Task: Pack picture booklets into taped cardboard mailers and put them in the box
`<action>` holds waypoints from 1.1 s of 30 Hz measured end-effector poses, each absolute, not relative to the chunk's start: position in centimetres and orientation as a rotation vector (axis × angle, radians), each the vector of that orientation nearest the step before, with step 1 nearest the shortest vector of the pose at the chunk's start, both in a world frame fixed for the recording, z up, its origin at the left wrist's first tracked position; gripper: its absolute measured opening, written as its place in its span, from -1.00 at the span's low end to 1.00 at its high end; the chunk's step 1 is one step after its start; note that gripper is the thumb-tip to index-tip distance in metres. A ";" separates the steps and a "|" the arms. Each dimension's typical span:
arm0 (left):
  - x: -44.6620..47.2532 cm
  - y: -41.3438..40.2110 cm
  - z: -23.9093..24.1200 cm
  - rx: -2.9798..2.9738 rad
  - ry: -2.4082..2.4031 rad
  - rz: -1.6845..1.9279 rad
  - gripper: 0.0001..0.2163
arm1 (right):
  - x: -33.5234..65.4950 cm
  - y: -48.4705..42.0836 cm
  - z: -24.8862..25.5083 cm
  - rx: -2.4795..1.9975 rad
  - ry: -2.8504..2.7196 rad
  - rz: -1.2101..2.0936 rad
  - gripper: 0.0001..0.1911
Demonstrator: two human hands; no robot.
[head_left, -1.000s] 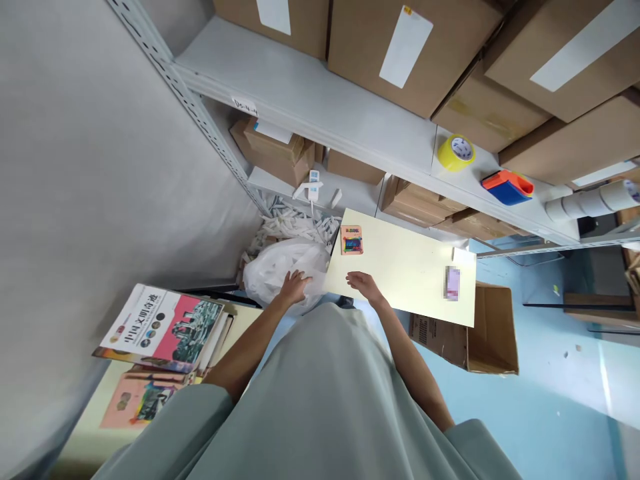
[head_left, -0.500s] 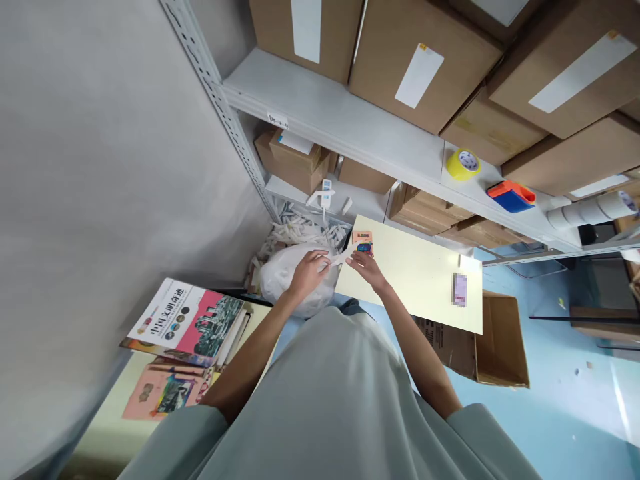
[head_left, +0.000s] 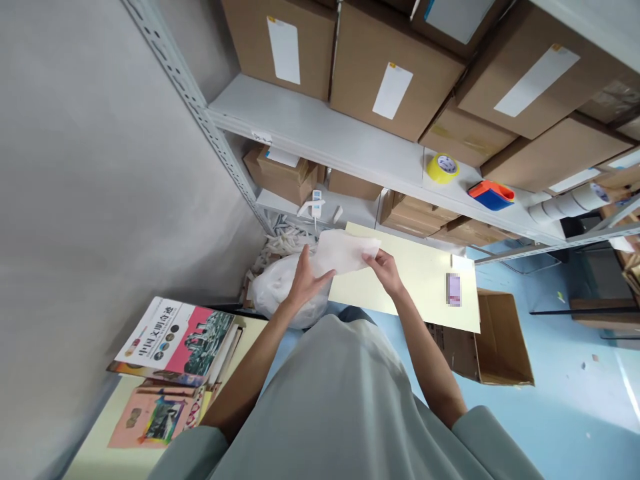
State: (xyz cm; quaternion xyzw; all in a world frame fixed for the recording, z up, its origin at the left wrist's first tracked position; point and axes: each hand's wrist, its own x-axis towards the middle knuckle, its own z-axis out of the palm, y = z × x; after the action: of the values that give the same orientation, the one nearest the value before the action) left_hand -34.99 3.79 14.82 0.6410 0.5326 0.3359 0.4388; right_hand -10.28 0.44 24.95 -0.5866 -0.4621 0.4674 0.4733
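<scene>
A thin, translucent white sheet [head_left: 345, 253], which could be a flat plastic bag, is spread between my hands above the cream tabletop [head_left: 415, 280]. My right hand [head_left: 386, 270] pinches its right end between thumb and fingers. At the left end, my left hand [head_left: 306, 281] has thumb and fingers wide apart, touching or very near the edge. The sheet covers the part of the table where a small orange booklet lay. Below my left hand sits a bulging white plastic bag [head_left: 275, 287].
Books and magazines [head_left: 175, 340] are stacked on a table at left. Shelving ahead holds cardboard boxes [head_left: 390, 73], yellow tape [head_left: 443, 168], an orange-blue tape dispenser [head_left: 493, 195] and white rolls [head_left: 570, 202]. An open carton [head_left: 503, 340] stands on the floor at right.
The white piece was bunched small between both hands; now it is spread out broad. My hands have moved apart, the left one has opened, and the orange booklet is hidden.
</scene>
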 end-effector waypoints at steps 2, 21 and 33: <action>-33.9 4.4 14.4 1.424 1.311 0.777 0.02 | -8.7 -0.6 25.6 -1.483 -1.098 1.097 -0.40; -12.8 4.8 16.1 1.207 1.043 0.405 -0.47 | 12.5 -6.9 20.1 -1.600 -0.622 1.004 -0.42; -0.7 3.5 16.8 1.554 1.157 0.476 -0.62 | 27.5 -7.4 17.2 -1.695 -0.703 0.768 -0.28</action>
State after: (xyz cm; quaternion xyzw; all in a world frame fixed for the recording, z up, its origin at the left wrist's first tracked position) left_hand -0.73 3.46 16.78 0.6543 0.4871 0.2006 0.5425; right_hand 27.47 -7.36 17.23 -0.7144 -0.2965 0.3237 0.5450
